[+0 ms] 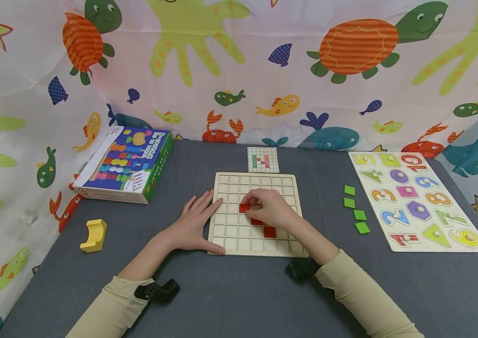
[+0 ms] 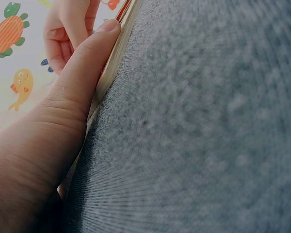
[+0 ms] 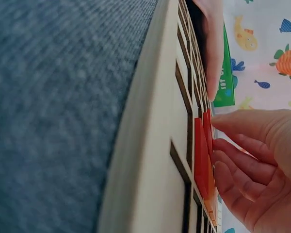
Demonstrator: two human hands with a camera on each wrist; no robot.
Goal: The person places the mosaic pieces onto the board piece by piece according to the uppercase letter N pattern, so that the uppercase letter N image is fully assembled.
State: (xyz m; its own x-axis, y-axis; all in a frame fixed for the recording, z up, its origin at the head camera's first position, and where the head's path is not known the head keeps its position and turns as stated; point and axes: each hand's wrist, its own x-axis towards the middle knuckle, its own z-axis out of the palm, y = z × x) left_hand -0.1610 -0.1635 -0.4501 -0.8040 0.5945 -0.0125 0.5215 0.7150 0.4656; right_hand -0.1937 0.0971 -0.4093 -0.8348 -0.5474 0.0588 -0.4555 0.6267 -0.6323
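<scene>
A wooden grid board lies in front of me on the grey table. My left hand rests on its left side with fingers spread, the thumb along the front edge. Over the middle of the board, my right hand pinches a red square tile between thumb and index finger, at a grid cell. Another red tile sits in the grid nearer me, and one more is partly hidden under the right hand. In the right wrist view, red tiles stand just beside the fingertips.
Behind the board lies a small pattern card with green and red squares. Several green tiles lie to the right, beside a number puzzle board. A blue game box and a yellow curved block are on the left.
</scene>
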